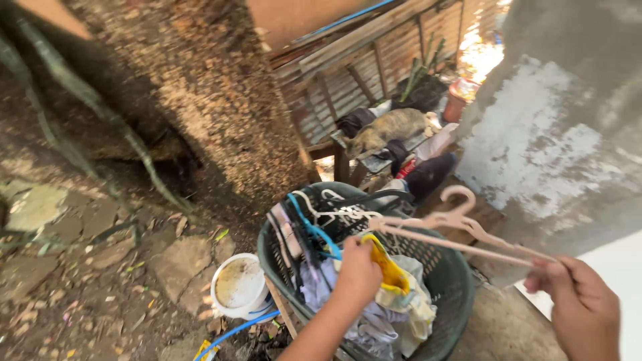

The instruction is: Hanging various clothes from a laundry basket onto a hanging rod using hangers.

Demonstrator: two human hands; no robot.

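My left hand [358, 271] reaches into a dark green laundry basket [455, 281] and grips a yellow cloth [391, 271] lying on top of pale clothes [374, 321]. My right hand [585, 304] is at the lower right, holding one end of a pink plastic hanger [461, 224] that stretches over the basket with its hook pointing up. More hangers, white, black and blue [311, 224], lean on the basket's far left rim.
A white bucket [239, 286] stands on the stone and dirt ground left of the basket. A large tree trunk [200, 87] rises behind. A cat [388, 128] lies on a wooden bench by a corrugated fence. A grey wall [568, 120] is at right.
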